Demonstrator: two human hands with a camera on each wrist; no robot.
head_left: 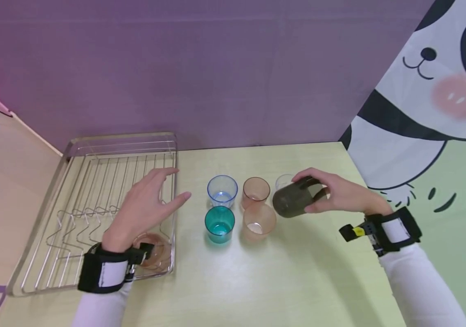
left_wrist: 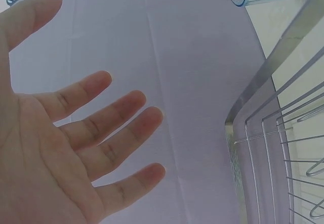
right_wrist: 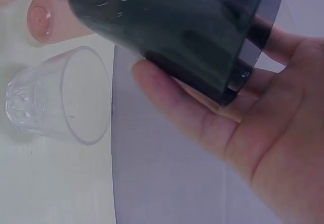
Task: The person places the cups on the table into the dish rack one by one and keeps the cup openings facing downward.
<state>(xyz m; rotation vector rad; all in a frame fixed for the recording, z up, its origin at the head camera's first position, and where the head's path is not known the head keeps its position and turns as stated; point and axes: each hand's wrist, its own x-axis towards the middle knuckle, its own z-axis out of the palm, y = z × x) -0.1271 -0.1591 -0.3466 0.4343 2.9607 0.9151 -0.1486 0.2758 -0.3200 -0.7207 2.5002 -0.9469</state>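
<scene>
We see a purple backdrop (head_left: 233, 81) behind the bench (head_left: 237, 290), whose left part carries a wire rack (head_left: 122, 159) reaching close to the back edge. The left hand (head_left: 142, 204) hovers over the rack's right edge, its fingers and thumb spread apart. The right hand (head_left: 335, 193), above the bench toward its back right corner, is clamped by thumb and fingers on a dark cup (head_left: 292, 200), which we see tilted, mouth toward the palm. In the rack's near right corner sits a pink cup (head_left: 161, 256), partly hidden by the wrist. Between rack and right hand, we find a peach glass (head_left: 259, 220), a blue-rimmed glass (head_left: 222, 188), a teal glass (head_left: 219, 222) and a rose glass (head_left: 256, 190), all upright; a clear glass (right_wrist: 55, 100) stands nearer the back right corner.
</scene>
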